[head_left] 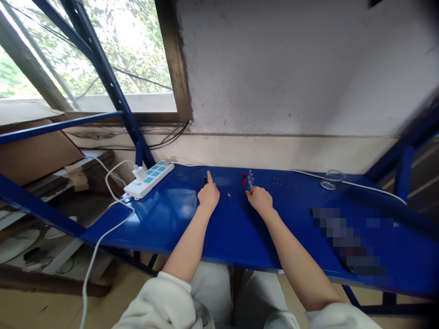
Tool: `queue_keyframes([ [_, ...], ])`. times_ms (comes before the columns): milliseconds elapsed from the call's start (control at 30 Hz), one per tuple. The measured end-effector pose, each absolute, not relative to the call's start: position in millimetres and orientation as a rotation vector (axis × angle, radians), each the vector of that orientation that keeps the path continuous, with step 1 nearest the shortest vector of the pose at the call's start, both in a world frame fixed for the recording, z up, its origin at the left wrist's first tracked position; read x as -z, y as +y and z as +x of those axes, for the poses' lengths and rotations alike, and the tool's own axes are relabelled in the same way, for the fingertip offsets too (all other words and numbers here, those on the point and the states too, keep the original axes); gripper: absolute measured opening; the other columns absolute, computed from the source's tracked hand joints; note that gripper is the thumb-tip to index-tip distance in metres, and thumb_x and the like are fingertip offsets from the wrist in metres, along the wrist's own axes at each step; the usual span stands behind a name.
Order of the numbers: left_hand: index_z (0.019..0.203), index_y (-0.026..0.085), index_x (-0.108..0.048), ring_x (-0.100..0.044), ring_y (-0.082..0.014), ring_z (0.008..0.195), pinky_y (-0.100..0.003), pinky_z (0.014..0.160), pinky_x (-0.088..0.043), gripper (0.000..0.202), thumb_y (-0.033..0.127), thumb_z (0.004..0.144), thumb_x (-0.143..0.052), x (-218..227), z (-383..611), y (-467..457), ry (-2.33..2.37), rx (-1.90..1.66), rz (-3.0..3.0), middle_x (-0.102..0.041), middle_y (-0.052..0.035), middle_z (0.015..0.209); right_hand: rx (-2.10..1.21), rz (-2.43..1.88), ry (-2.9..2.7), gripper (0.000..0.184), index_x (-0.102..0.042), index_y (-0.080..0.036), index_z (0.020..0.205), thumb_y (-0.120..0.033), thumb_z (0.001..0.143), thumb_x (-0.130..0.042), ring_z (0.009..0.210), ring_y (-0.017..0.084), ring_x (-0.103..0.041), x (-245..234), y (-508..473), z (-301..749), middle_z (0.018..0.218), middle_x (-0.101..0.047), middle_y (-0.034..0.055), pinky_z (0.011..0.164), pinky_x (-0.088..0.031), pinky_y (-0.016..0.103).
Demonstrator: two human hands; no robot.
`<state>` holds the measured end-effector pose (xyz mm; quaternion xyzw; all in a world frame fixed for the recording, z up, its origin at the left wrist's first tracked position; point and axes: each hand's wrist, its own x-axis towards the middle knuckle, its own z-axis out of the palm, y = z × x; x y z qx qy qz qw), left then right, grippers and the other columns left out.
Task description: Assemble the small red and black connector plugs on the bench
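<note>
My left hand [208,194] rests on the blue table [171,219] with its index finger stretched forward and the other fingers curled, its tip beside a small black piece [205,180]. My right hand [259,199] lies on the table with its fingers curled near a row of small clear tubes [250,179] and a thin red piece [244,178]; what it holds, if anything, is hidden. A tiny orange bit [228,195] lies between the hands.
A white power strip [149,178] with its cable sits at the table's left rear. Several small dark bits [278,182] and a clear glass dish [332,179] lie to the right. A white cable runs along the wall. A blurred patch covers the table's right part.
</note>
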<state>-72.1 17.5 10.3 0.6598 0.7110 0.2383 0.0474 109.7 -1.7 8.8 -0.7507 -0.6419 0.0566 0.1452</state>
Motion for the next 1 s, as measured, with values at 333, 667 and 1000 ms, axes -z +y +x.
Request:
queue_keyframes([
  [333,0.110,0.019,-0.050,-0.062,-0.0240,0.081,-0.032,0.071,-0.043,0.030,0.016,0.083,-0.037,-1.5,-77.3,30.2,2.014,-1.025,1.941,-0.062,-0.0141,0.095,-0.140,-2.056,-1.850,0.030,-0.061,-0.016,0.072,-0.036,0.083,-0.042,0.066,0.020,-0.060,-6.1,-3.3,107.4,0.069,-0.061,0.0101,0.051,-0.035,0.024],
  [667,0.095,0.016,-0.044,-0.043,-0.0028,0.033,-0.017,0.037,-0.032,0.013,0.022,0.085,-0.039,-9.2,-43.4,13.1,0.922,-1.173,1.438,-0.057,0.0009,0.071,-0.501,-1.667,-1.616,0.049,-0.054,-0.018,0.073,-0.050,0.087,-0.020,0.064,0.017,-0.056,-4.9,-2.6,97.7,0.068,-0.061,0.0059,0.058,-0.036,0.025],
  [1000,0.096,0.015,-0.045,-0.046,-0.0035,0.033,-0.016,0.035,-0.029,0.019,0.030,0.084,-0.043,-13.6,-41.9,7.5,0.866,-1.119,1.425,-0.060,-0.0004,0.073,-0.522,-1.375,-1.512,0.050,-0.047,-0.018,0.059,-0.057,0.083,-0.027,0.053,0.012,-0.046,-9.2,-6.0,93.0,0.056,-0.052,0.0006,0.054,-0.032,0.023],
])
